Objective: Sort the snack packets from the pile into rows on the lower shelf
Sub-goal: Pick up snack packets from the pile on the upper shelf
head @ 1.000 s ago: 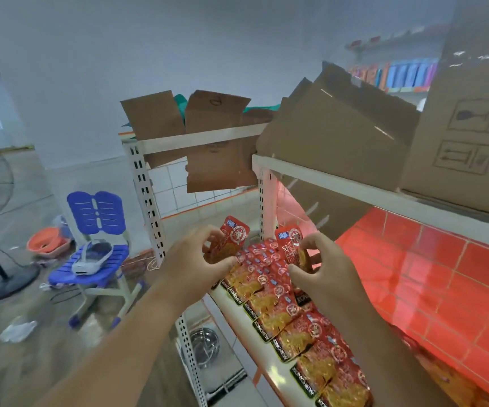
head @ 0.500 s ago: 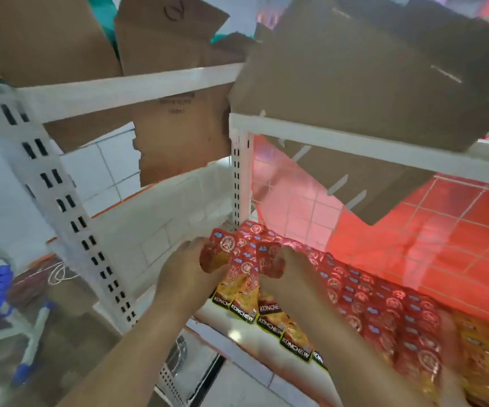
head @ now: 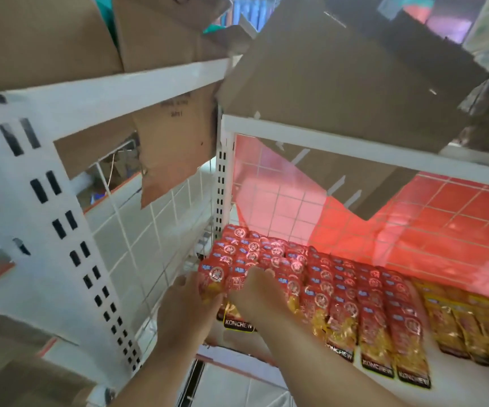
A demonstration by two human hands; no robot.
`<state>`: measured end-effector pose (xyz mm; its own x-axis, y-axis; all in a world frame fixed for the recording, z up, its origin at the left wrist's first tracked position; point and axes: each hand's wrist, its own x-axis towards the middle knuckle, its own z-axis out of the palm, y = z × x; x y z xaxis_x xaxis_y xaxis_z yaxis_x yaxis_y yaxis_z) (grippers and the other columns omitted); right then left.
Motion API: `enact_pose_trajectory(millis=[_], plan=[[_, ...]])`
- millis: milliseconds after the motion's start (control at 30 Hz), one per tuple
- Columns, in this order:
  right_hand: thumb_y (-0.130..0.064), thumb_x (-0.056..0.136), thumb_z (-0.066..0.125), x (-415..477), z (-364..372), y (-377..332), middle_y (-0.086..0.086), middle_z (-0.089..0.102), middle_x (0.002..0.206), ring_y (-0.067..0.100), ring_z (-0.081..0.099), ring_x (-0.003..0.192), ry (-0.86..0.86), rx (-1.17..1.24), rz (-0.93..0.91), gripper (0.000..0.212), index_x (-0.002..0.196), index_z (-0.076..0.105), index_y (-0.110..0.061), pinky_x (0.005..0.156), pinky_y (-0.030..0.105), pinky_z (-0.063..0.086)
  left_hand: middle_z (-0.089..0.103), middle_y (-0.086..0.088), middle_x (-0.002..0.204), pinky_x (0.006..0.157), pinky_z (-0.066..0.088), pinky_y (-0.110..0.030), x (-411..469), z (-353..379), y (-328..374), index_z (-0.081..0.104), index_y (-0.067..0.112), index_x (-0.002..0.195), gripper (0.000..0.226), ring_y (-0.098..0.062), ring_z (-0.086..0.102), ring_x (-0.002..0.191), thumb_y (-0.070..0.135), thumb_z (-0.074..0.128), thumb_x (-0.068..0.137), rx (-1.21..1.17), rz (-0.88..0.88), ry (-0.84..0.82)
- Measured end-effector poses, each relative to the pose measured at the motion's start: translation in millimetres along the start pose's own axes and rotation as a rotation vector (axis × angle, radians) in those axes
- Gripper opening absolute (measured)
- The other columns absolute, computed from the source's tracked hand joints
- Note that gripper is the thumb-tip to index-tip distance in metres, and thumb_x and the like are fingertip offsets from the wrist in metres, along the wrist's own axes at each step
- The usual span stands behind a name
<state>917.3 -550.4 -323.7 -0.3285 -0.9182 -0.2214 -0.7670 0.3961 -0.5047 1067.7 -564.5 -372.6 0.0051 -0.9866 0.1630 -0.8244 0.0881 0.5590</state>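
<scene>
Head view: the left hand (head: 190, 301) is seen curled round a red packet (head: 212, 279), which is held nearly upright at the far left end of the lower shelf (head: 469, 377), just beside the wire side panel (head: 155, 239). The right hand (head: 255, 292) is laid with bent fingers over the left end of the rows of red packets (head: 340, 289). Its back is turned to the camera, so whether a packet is pinched or merely pressed cannot be told. The pile itself is not in view. The step in hand is judged to be the seating of the held packet into the leftmost row. It would be done well if the packet were laid down printed face up and shingled like its neighbours, while the packets already placed are steadied by the right hand so that their overlap is not disturbed. Its lower edge should be brought level with the black-banded ends of the adjoining rows. Care is called for beside the panel, through whose openings a slim packet might slip, and the yellow packets (head: 457, 324) further right are best left untouched.
</scene>
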Motion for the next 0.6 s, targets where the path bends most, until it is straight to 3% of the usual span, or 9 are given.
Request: enact_pose_trajectory(millis=[100, 200, 333, 533, 600], plan=[[-0.041, 0.08, 0.072, 4.6, 6.0, -5.2, 0.013, 0.047, 0.131, 0.02, 0.062, 0.076, -0.044, 0.006, 0.014, 0.045, 0.113, 0.058, -0.015, 0.057, 0.028, 0.046, 0.057, 0.008, 0.099, 0.071, 0.057, -0.029, 2.2, 0.6, -7.0, 0.054, 0.031, 0.127, 0.056, -0.011, 0.061, 0.086, 0.065, 0.064, 0.083, 0.021, -0.004, -0.038], [-0.038, 0.081, 0.073, 8.9, 11.6, -9.7, 0.016, 0.048, 0.133, 0.022, 0.063, 0.085, -0.065, 0.011, 0.021, 0.045, 0.114, 0.058, -0.012, 0.065, 0.031, 0.052, 0.058, 0.007, 0.108, 0.08, 0.058, -0.032, 5.1, 2.2, -12.5, 0.05, 0.033, 0.133, 0.06, -0.013, 0.062, 0.098, 0.066, 0.064, 0.085, 0.019, -0.009, -0.066], [-0.034, 0.079, 0.071, 10.9, 17.5, -17.0, 0.009, 0.048, 0.114, 0.019, 0.059, 0.078, -0.067, -0.018, 0.031, 0.033, 0.102, 0.056, -0.015, 0.067, 0.031, 0.05, 0.058, 0.009, 0.108, 0.078, 0.052, -0.029, 7.4, 7.2, -17.0, 0.053, 0.033, 0.126, 0.053, -0.012, 0.059, 0.097, 0.065, 0.064, 0.085, 0.04, -0.001, -0.04], [-0.031, 0.085, 0.068, 17.3, 23.2, -18.5, 0.01, 0.046, 0.118, 0.013, 0.051, 0.072, -0.077, -0.092, 0.032, 0.024, 0.097, 0.051, -0.017, 0.054, 0.025, 0.036, 0.062, 0.007, 0.118, 0.078, 0.046, -0.024, 7.3, 17.6, -22.8, 0.059, 0.031, 0.126, 0.047, -0.011, 0.058, 0.101, 0.062, 0.061, 0.091, 0.108, 0.065, -0.022], [-0.027, 0.09, 0.063, 20.6, 24.3, -18.9, 0.011, 0.046, 0.114, 0.017, 0.054, 0.084, -0.084, -0.15, 0.006, 0.019, 0.101, 0.053, -0.015, 0.06, 0.026, 0.042, 0.061, 0.007, 0.121, 0.081, 0.047, -0.024, 8.1, 20.4, -25.1, 0.057, 0.03, 0.129, 0.048, -0.01, 0.058, 0.105, 0.062, 0.06, 0.092, 0.107, 0.082, -0.037]])
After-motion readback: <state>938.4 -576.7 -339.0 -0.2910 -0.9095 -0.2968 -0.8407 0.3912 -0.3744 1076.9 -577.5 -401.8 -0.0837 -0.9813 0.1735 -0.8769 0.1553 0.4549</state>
